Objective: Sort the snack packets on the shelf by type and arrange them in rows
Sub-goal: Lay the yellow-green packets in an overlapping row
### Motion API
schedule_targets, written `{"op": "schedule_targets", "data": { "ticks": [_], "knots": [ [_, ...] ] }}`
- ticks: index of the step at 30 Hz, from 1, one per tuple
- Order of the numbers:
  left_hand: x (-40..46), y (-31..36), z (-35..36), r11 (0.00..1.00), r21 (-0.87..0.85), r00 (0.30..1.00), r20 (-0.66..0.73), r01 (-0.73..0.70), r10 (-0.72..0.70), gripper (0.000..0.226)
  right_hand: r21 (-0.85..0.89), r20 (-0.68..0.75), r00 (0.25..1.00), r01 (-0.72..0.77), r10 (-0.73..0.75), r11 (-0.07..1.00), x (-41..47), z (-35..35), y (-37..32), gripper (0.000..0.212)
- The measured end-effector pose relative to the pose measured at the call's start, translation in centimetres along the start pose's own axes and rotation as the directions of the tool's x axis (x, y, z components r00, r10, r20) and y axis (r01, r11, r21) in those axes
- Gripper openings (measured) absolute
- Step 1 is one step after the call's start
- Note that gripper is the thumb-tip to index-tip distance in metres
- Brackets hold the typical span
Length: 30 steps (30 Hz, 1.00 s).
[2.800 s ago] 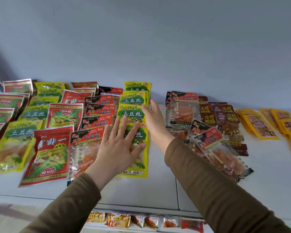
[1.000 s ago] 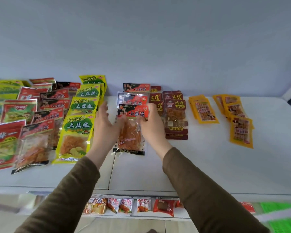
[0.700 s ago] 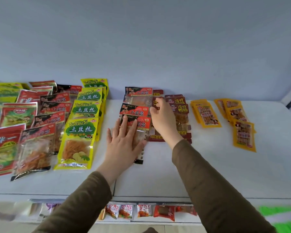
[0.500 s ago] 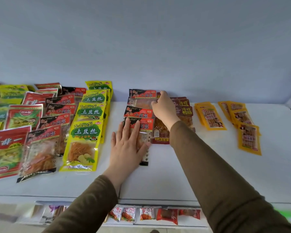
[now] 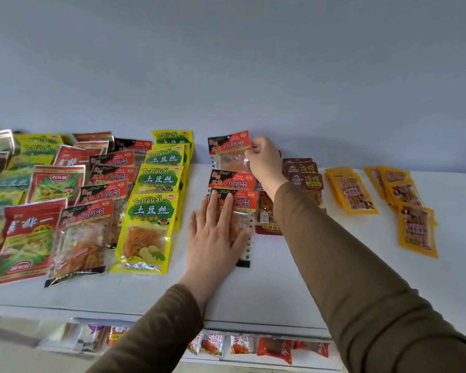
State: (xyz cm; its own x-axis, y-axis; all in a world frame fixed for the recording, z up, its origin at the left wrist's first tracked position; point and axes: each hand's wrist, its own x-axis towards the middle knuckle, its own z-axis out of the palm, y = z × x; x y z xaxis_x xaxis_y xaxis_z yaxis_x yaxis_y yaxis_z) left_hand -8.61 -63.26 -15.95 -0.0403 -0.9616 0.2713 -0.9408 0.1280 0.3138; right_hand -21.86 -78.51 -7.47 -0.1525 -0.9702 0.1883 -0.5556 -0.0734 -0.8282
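On the white shelf (image 5: 293, 286), a left hand (image 5: 215, 238) lay flat, fingers straight and slightly spread, on the nearest gluten-strip packet (image 5: 242, 211); behind it, a right hand (image 5: 264, 162) pinched the rearmost packet (image 5: 229, 152) between curled fingers.

A plain pale blue-grey wall (image 5: 253, 63) is rising behind the white shelf (image 5: 267, 292), filling the upper half of the view. Soft, even light is falling across it, casting only faint shadows. A seam is running across the shelf top near its front edge, and a lower shelf (image 5: 307, 364) is showing beneath.
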Motion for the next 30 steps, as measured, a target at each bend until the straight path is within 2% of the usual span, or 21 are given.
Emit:
{"op": "schedule_targets", "data": {
  "ticks": [1, 3, 5, 7, 11, 13, 15, 17, 20, 24, 30],
  "knots": [
    [0.0, 0.0, -0.1, 1.000, 0.000, 1.000, -0.012, 0.005, -0.005, 0.081, 0.004, -0.020, 0.998, 0.057, -0.057, 0.998, -0.6, -0.2, -0.2, 0.017],
    [-0.1, 0.0, -0.3, 1.000, 0.000, 0.999, -0.033, 0.012, -0.012, 0.077, 0.062, -0.030, 0.995, 0.099, -0.097, 0.993, -1.6, -0.6, -0.4, 0.015],
    [-0.2, 0.0, -0.6, 1.000, -0.018, 0.999, -0.044, 0.008, -0.008, 0.072, 0.233, 0.083, 0.996, -0.049, 0.030, 0.971, -2.6, -0.9, -0.5, 0.016],
    [-0.6, 0.1, -1.0, 1.000, -0.030, 0.999, -0.046, -0.006, 0.005, 0.072, 0.344, 0.231, 0.958, -0.244, 0.170, 0.907, -3.4, -1.2, -0.2, 0.014],
    [-1.8, 0.0, -1.6, 0.998, 0.038, 0.997, -0.064, -0.046, 0.048, 0.071, 0.370, 0.392, 0.859, -0.476, 0.330, 0.798, -4.9, -1.1, 0.6, 0.022],
    [-2.3, -0.1, -1.7, 0.995, 0.087, 0.998, -0.031, -0.051, 0.053, 0.069, 0.387, 0.458, 0.815, -0.543, 0.355, 0.745, -5.8, -0.9, 0.7, 0.038],
    [-2.3, -0.3, -1.8, 0.992, 0.125, 0.999, 0.027, -0.034, 0.031, 0.069, 0.382, 0.403, 0.858, -0.473, 0.318, 0.794, -6.2, -0.7, 0.7, 0.058],
    [-2.0, -0.3, -1.9, 0.990, 0.142, 0.998, 0.068, -0.015, 0.005, 0.071, 0.427, 0.333, 0.907, -0.390, 0.259, 0.816, -6.3, -0.6, 0.3, 0.063],
    [-1.7, -0.3, -2.0, 0.989, 0.147, 0.993, 0.113, 0.002, -0.019, 0.074, 0.469, 0.393, 0.872, -0.463, 0.292, 0.752, -6.5, -0.1, -0.2, 0.072],
    [-1.3, -0.4, -2.1, 0.989, 0.149, 0.991, 0.131, -0.008, -0.012, 0.073, 0.488, 0.340, 0.867, -0.494, 0.365, 0.720, -6.4, -0.7, 0.3, 0.070],
    [-0.3, -0.4, -2.7, 0.993, 0.105, 0.988, 0.155, -0.044, 0.027, 0.075, 0.538, 0.408, 0.856, -0.506, 0.317, 0.674, -5.7, -1.2, 0.7, 0.072]
  ]
}}
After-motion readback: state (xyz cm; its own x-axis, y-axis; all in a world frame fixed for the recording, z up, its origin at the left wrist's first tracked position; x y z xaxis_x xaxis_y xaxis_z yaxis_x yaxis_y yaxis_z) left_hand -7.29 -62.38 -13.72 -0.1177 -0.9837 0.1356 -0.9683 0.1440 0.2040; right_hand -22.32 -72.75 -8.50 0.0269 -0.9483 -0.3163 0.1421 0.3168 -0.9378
